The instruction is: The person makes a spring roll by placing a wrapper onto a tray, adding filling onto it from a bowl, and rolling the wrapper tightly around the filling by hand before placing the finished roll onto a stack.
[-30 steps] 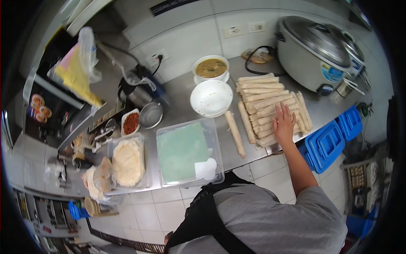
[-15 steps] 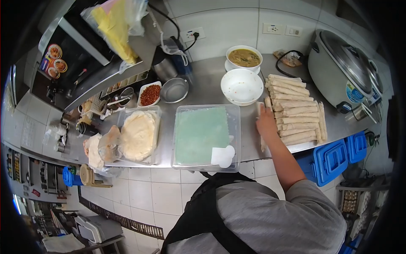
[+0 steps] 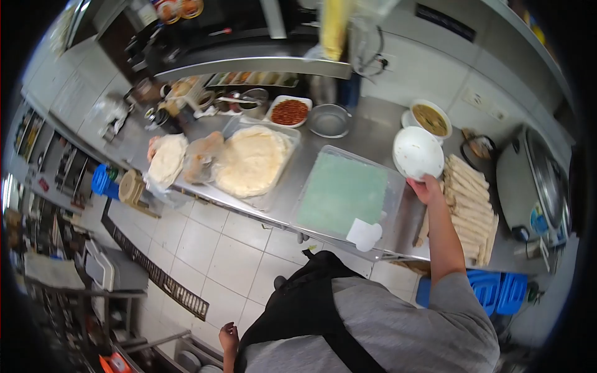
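My right hand (image 3: 426, 189) is closed on the near rim of a white bowl (image 3: 418, 153), which has a few small specks inside. Beside that arm, a stack of rolled, pale wrappers (image 3: 469, 208) lies on the steel counter. Lower left, my left hand (image 3: 229, 337) hangs low, away from the counter, its fingers loosely bent and nothing visible in them. In front of my body sits a clear plastic container (image 3: 390, 205) with a light green sheet (image 3: 342, 189) and a white piece of paper (image 3: 364, 234) on it.
Behind the white bowl stands a bowl of soup (image 3: 430, 119). A large cooker (image 3: 528, 177) is at the right. To the left are flat dough rounds (image 3: 254, 160), a dish of reddish-brown bits (image 3: 290, 112) and a metal bowl (image 3: 329, 120). Blue bins (image 3: 491, 289) stand below the counter.
My right hand has left the rolls and taken hold of the white bowl's rim. The view has turned and shifted left, and my left hand has come into sight.
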`<state>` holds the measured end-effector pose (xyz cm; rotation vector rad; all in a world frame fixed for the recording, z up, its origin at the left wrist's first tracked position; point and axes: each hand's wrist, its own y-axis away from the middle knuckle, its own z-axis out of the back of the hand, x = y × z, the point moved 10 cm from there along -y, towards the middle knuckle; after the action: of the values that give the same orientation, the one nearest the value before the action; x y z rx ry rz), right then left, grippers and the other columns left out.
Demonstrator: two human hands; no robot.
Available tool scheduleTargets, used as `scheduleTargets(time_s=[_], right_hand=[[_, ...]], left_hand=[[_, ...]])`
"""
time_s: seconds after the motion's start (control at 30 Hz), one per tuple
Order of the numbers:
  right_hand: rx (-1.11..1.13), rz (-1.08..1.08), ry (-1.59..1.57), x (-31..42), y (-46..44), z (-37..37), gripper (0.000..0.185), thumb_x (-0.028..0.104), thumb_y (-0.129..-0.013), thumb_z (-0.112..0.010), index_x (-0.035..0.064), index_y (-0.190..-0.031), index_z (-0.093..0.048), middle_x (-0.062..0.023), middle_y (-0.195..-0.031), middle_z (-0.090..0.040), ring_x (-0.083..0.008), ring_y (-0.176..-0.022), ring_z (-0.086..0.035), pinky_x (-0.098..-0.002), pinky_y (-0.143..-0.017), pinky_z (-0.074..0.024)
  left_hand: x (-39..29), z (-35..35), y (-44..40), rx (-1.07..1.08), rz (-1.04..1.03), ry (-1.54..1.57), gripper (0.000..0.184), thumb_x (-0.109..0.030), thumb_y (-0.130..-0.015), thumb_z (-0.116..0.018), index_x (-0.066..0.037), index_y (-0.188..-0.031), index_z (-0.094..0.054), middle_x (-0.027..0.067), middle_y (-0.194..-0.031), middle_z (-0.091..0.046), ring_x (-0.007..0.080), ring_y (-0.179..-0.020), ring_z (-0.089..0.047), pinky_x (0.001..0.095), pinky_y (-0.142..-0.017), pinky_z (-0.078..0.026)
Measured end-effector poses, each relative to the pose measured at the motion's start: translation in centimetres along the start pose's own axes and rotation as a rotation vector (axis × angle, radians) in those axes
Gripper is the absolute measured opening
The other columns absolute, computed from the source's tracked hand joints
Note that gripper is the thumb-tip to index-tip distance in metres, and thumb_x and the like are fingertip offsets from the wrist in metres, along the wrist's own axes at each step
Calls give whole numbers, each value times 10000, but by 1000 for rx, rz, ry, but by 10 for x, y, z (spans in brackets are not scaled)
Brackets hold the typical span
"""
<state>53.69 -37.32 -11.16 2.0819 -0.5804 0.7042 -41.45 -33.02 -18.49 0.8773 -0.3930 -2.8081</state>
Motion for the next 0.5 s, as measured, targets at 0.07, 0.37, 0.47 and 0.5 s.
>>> scheduleTargets(time_s=[0.07,0.37,0.47,0.5], right_hand=[[-2,51,-65,-1,8,-3,568,-52,-785,-412,-75,-1352,-393,-266,-1259,-546,-442,-1084,-609,-412,-842,-619],[8,292,266,-11,81,-53,554,4,-808,-452,-33,-1359,-407,-220,-1229,-586,-368,-1003,-669,-452,-740,-633],[164,93,380,-78,118,-108,578,52,-798,-523,-71,-1352,-417,-237,-1261,-571,-380,-1039,-655,-514,-773,-604],[205,28,393,-110,138,-133,584,59,-794,-532,-69,-1353,-420,-238,-1265,-566,-388,-1046,-650,-532,-799,-592]], left_hand=[[7,-11,13,33,82,5,236,-120,-850,-689,-23,-1063,-712,164,-956,-710,255,-829,-712,362,-754,-570],[31,-10,26,-89,242,304,263,-123,-879,-671,4,-1108,-695,158,-1039,-713,233,-962,-687,348,-860,-546],[-53,1,-32,-17,144,549,293,-93,-914,-641,4,-1191,-653,128,-1069,-690,200,-1005,-652,319,-866,-528],[-108,10,-47,82,119,710,328,-98,-923,-632,-19,-1241,-630,109,-1127,-671,199,-1030,-642,308,-852,-531]])
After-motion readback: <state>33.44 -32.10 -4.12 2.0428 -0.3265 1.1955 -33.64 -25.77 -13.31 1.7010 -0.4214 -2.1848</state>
